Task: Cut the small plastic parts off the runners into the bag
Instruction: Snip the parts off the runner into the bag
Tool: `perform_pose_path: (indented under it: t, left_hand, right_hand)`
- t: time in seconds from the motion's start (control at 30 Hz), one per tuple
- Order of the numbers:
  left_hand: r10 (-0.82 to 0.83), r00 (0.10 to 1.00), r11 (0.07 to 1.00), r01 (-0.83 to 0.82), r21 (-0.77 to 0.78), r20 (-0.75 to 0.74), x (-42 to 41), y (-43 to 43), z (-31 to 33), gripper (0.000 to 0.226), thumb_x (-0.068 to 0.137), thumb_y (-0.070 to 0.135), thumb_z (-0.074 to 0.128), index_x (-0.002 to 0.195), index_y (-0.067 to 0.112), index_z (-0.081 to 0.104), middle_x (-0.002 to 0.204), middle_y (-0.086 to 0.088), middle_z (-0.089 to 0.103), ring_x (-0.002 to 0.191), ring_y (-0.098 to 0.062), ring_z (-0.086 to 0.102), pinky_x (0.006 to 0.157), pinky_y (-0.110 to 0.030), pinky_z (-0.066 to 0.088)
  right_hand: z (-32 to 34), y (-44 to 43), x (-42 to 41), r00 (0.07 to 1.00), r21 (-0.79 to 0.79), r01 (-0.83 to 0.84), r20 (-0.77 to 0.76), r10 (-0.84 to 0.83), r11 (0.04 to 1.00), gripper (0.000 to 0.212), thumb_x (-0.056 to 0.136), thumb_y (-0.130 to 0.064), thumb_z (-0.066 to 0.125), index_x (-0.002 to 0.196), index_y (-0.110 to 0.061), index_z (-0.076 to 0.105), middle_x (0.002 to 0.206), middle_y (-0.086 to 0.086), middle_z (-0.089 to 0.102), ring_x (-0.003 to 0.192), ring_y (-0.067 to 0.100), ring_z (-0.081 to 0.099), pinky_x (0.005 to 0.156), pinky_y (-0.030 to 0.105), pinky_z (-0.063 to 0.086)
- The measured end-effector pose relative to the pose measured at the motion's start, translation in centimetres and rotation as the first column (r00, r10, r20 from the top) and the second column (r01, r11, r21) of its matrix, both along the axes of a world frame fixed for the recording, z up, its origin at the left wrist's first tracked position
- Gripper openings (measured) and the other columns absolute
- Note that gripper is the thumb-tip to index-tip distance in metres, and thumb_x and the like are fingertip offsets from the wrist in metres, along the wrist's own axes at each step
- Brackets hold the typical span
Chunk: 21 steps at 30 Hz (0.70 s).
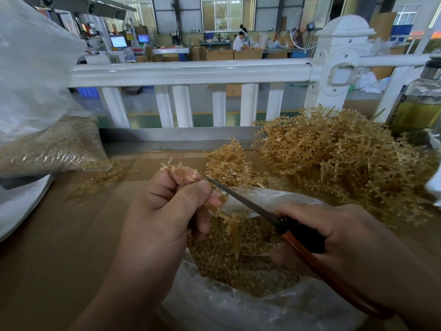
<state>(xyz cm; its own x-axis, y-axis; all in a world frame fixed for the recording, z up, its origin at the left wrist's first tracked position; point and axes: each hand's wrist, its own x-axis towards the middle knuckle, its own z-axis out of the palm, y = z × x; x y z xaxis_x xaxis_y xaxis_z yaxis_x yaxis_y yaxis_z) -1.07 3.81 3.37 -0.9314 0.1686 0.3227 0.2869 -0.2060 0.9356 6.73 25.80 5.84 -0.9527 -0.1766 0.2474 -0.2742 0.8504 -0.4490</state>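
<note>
With left hand [167,206] pinching runner [177,170], right hand [338,237] gripping knife [241,199], slice close along the stem, away from the thumb, over the near bag [238,311]

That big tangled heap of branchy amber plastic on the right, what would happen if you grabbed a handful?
Likely a whole clump lifts at once: the pile of runners is a tangle of interlocked stubs. Probably light for its bulk, being thin stalks with gaps. Single pieces look slightly bendy; the runner under the left hand hangs curved.
</note>
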Motion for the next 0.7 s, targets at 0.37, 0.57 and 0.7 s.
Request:
perform_pose_path:
  t: [0.37,0.57,0.7]
  left_hand:
    - [-0.021,1.0,0.999,0.022,0.036,-0.021,0.12,0.18,-0.06,0.024,0.076,0.028,0.071,0.082,0.005,0.064,0.054,-0.003,0.061,0.042,-0.012,0.048,0.041,-0.016,0.039]
    - [-0.079,0.997,0.997,0.079,0.001,-0.017,0.08,0.01,-0.25,0.028,0.081,0.044,0.063,0.076,0.017,0.07,0.057,-0.007,0.06,0.048,-0.015,0.05,0.047,-0.021,0.042]
    - [-0.101,0.994,0.994,0.099,-0.056,-0.043,0.1,0.05,-0.39,0.032,0.085,0.046,0.06,0.077,0.018,0.072,0.056,-0.012,0.055,0.051,-0.018,0.05,0.048,-0.024,0.042]
  right_hand:
    - [0.28,-0.23,0.13,0.999,0.014,0.03,0.027,-0.03,0.999,0.057,0.072,-0.079,0.051,0.099,-0.033,0.069,0.076,-0.018,0.064,0.065,0.002,0.06,0.057,0.023,0.047]
    - [0.01,-0.15,-0.15,0.994,-0.056,0.045,0.099,-0.039,0.997,0.062,0.063,-0.09,0.049,0.112,-0.054,0.056,0.087,-0.024,0.065,0.075,0.0,0.061,0.059,0.019,0.048]
    - [-0.05,-0.17,-0.14,0.995,-0.037,0.018,0.096,-0.014,0.999,0.06,0.067,-0.088,0.049,0.112,-0.05,0.057,0.091,-0.023,0.065,0.077,0.001,0.062,0.06,0.019,0.048]
